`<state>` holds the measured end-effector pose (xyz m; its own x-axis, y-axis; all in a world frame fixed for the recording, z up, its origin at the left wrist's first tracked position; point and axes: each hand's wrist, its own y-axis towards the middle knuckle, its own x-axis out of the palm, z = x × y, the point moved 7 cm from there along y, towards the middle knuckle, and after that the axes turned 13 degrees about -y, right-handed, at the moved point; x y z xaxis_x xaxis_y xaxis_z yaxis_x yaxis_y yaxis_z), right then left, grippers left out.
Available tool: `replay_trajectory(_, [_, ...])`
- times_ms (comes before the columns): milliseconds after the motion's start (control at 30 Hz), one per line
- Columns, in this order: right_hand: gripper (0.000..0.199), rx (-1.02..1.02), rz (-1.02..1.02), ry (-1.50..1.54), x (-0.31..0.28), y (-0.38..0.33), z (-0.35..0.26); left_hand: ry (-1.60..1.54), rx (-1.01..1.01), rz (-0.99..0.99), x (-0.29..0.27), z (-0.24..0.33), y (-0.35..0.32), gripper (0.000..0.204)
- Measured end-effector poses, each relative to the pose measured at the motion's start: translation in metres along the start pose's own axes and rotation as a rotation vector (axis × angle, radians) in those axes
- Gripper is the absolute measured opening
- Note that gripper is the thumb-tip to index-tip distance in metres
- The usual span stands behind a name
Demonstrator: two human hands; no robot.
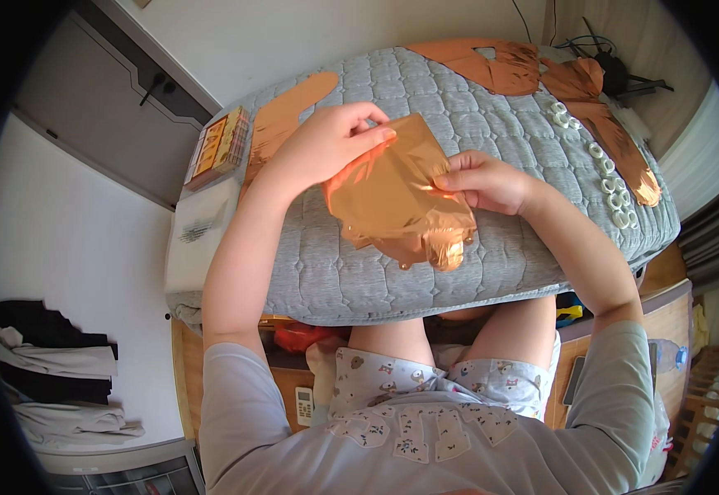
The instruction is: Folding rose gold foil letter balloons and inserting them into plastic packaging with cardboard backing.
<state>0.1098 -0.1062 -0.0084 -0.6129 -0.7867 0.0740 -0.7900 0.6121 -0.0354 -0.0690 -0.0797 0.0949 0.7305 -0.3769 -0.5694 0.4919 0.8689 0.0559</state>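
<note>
Two hands [326, 144] [485, 181], one copper foil balloon [397, 194]

Copper foil on grey quilting

You hold a shiny copper-orange foil balloon [397, 194] over a grey quilted pad [491, 264]; more copper foil pieces [533, 70] and small white rings [611, 186] lie there.

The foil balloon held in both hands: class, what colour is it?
Shiny copper-orange; the foil balloon shows best in the head view.
</note>
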Motion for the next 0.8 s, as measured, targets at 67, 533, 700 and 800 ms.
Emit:
replay_trajectory(67, [0.022, 0.183, 0.020, 0.187, -0.007, -0.001, 0.013, -0.085, 0.039, -0.069, 0.005, -0.033, 0.023, 0.027])
replay_trajectory(533, [0.032, 0.532, 0.276, -0.438, -0.023, -0.012, 0.006, 0.164, 0.393, -0.006, 0.052, -0.082, 0.015, 0.028])
replay_trajectory(700, [0.022, -0.076, 0.449, -1.137, -0.037, -0.001, -0.019, 0.266, 0.481, -0.063, 0.055, -0.086, 0.016, 0.033])
replay_trajectory(800, [0.032, -0.192, 0.379, -1.146, -0.028, 0.001, -0.023, 0.303, 0.439, -0.088, 0.057, -0.090, 0.015, 0.038])
